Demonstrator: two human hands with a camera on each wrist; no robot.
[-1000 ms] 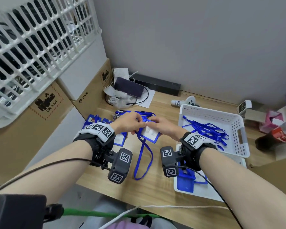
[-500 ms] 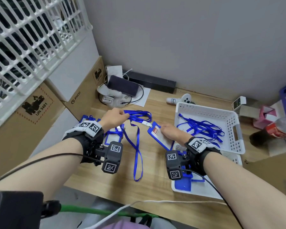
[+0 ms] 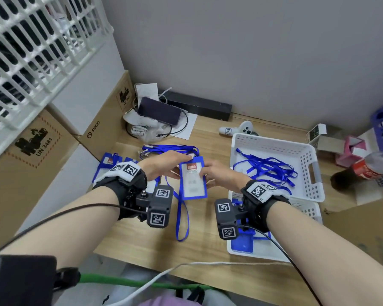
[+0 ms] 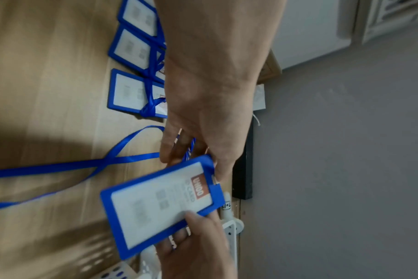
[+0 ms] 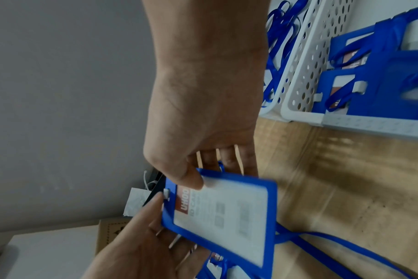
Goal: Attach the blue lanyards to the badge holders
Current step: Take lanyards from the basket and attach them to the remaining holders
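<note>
A blue badge holder (image 3: 192,181) with a white card is lifted off the table between both hands, its front facing me. My right hand (image 3: 205,173) pinches its right edge, thumb on the front (image 5: 191,179) and fingers behind. My left hand (image 3: 181,161) holds its top left corner; the index finger (image 5: 155,202) lies by the small white clip (image 5: 166,193). A blue lanyard (image 3: 181,217) hangs from the holder's top and loops on the table. The same holder (image 4: 160,203) and lanyard (image 4: 84,164) show in the left wrist view.
Several badge holders with lanyards (image 3: 110,162) lie at the left by cardboard boxes (image 3: 102,129). A white basket (image 3: 314,171) of loose lanyards (image 3: 265,166) stands at the right, above a white tray (image 3: 307,208) with more holders (image 3: 243,244). A cola bottle (image 3: 363,171) lies far right.
The hands were apart, the left on the lanyard and the right on the holder lying on the table. Now they have come together and the holder is raised between them.
</note>
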